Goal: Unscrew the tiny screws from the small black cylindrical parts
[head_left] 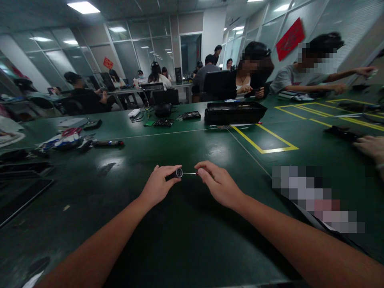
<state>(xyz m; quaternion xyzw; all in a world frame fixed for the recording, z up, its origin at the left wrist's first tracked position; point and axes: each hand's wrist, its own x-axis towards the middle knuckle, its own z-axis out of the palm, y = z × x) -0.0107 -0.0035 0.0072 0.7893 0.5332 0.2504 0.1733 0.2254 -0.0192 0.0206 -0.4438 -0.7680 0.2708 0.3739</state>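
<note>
Between its thumb and fingers, my left hand (160, 184) grips a small black cylinder (179, 173) with a silver ring around its open round end. My right hand (220, 185) is closed on a slim screwdriver (190, 173); its thin metal shaft points left, and a bit of red shows at my fingertips. The shaft's tip reaches the cylinder's side near the ring; whether it touches cannot be made out. Most of the screwdriver's handle is hidden by my right fingers. Both hands are above the green tabletop (180, 240).
A long black case (235, 113) stands across the table beside yellow tape lines (264, 151). Circuit boards (163, 123) lie left of it. Cables and bags (67, 138) and a dark pen-like tool (108, 143) are at left. A co-worker's hand (372, 146) is at right.
</note>
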